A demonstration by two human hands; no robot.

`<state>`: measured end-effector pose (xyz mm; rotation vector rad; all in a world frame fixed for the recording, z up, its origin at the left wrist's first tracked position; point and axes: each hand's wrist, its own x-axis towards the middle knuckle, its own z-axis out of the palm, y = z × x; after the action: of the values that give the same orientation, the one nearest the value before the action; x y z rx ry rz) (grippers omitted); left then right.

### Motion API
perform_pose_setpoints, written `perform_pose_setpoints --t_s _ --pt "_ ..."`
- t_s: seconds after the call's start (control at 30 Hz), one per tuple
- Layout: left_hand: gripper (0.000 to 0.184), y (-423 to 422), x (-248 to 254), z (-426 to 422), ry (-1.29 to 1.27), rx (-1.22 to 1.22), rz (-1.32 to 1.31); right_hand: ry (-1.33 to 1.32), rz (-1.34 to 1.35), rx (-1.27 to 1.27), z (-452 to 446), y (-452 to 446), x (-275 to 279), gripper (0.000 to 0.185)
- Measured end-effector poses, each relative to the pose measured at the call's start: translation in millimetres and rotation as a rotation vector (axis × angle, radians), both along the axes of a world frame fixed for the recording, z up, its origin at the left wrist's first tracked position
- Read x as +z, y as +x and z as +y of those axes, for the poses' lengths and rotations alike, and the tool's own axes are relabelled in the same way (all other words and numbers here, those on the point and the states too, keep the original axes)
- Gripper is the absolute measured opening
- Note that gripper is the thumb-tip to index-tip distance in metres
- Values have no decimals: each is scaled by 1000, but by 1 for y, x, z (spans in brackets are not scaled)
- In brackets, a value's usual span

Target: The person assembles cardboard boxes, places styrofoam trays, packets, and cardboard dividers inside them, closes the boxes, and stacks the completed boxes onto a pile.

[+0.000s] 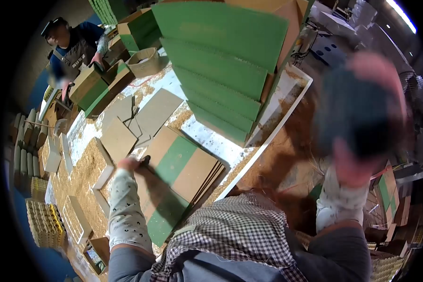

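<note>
My left hand [129, 164], in a pink glove with dark fingertips, is at the upper left edge of a flat cardboard box [201, 175] with a green stripe. Its fingers look closed on that edge, partly hidden. More flat cardboard with a green band [168, 218] lies nearer my body, and several layered edges show on the right. Out to the right, my right hand [350, 167] is raised and smeared by motion. A dark rounded mass [352, 110] with pink around it is at this hand; whether it is glove or a held object cannot be told.
Large green cardboard sheets [221, 33] stand at the table's far side. A white rim [268, 141] edges the sawdust-strewn table. Left are white trays [77, 218] and stacked egg trays [42, 223]. Across the table, a co-worker [77, 47] handles a green-and-brown box [87, 89].
</note>
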<state>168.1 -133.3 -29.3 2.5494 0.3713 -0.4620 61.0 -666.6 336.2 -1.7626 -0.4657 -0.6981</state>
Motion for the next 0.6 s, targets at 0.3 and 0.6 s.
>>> perform_pose_setpoints --t_s 0.3,0.6 --pt "70 -121 -88 19 169 61 -55 -1131 -112 724 99 -13 -103 42" --pt "55 -179 205 -124 503 171 -800 -1182 -338 999 138 -23 -13 48"
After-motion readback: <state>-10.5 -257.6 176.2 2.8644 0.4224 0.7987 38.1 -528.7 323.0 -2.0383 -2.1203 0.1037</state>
